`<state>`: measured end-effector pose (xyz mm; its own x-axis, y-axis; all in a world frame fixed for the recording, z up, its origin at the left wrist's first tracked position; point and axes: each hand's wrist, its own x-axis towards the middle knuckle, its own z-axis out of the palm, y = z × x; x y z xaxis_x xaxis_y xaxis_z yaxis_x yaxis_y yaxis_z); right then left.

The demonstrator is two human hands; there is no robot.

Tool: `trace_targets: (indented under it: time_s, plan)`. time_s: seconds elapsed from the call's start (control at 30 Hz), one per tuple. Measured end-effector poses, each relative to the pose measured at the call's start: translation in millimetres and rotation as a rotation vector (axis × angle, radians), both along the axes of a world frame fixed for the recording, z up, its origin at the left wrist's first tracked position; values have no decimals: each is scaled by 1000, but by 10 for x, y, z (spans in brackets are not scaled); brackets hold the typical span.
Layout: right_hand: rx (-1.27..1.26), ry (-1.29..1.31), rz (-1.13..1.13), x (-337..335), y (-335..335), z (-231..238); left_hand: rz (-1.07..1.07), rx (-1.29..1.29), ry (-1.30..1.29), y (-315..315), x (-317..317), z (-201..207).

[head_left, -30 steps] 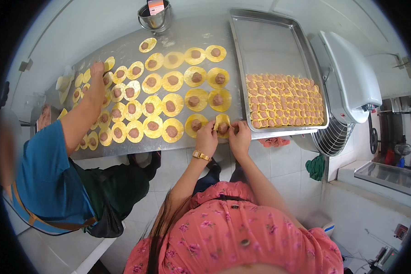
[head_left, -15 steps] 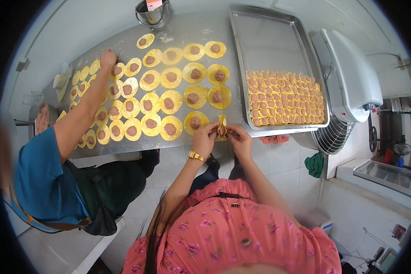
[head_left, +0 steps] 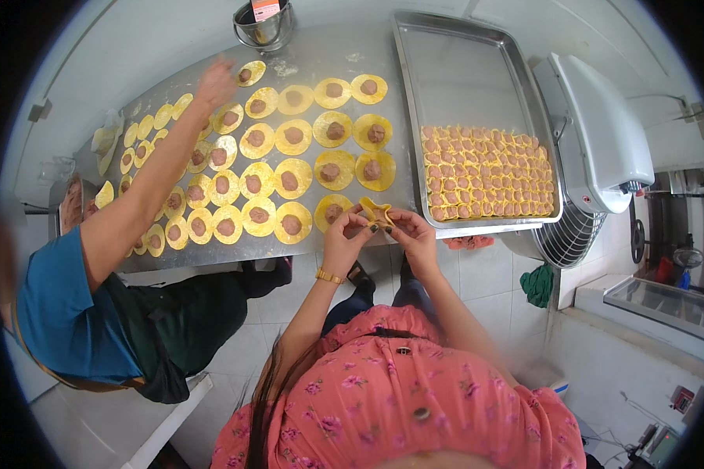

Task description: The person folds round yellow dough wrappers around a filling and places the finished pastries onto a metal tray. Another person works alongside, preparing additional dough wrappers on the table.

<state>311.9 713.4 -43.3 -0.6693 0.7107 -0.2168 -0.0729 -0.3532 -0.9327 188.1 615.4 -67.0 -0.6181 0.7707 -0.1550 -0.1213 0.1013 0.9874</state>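
At the table's front edge, my left hand [head_left: 346, 236] and my right hand [head_left: 413, 236] pinch one dumpling [head_left: 376, 211] between them. Its yellow wrapper is gathered up around pink meat filling, with the rim flaring out. A gold watch [head_left: 329, 276] circles my left wrist. Just beyond my left fingers lies a flat round wrapper with a meat ball [head_left: 333, 212], partly hidden by my hand. More flat wrappers [head_left: 377, 170], most topped with meat, lie in rows to the left. To my right, a metal tray [head_left: 446, 70] carries tight rows of finished open-topped dumplings [head_left: 489, 173].
A co-worker in a blue shirt [head_left: 102, 313] stands at left, one hand [head_left: 217, 82] reaching over the far wrappers. A metal pail [head_left: 263, 31] stands at the back, a container of meat [head_left: 72, 205] at far left. A white mixer [head_left: 602, 133] stands beyond the tray.
The dumpling has turned in my hands, its opening now spread wider and facing up. The co-worker's hand has moved right and farther back, toward the farthest wrapper.
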Motion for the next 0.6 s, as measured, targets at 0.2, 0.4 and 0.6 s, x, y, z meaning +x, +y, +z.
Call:
trace_targets:
  time_s: [0.2,0.4,0.6]
  plan:
    - [82,-34,57,15,50,-57,34,145,-318,-93,19,176]
    - [371,-216,89,-12,82,-36,-52,-197,30,-65,-20,166]
    - [644,-369,154,-57,147,-38,-58,-151,649,26,-40,99]
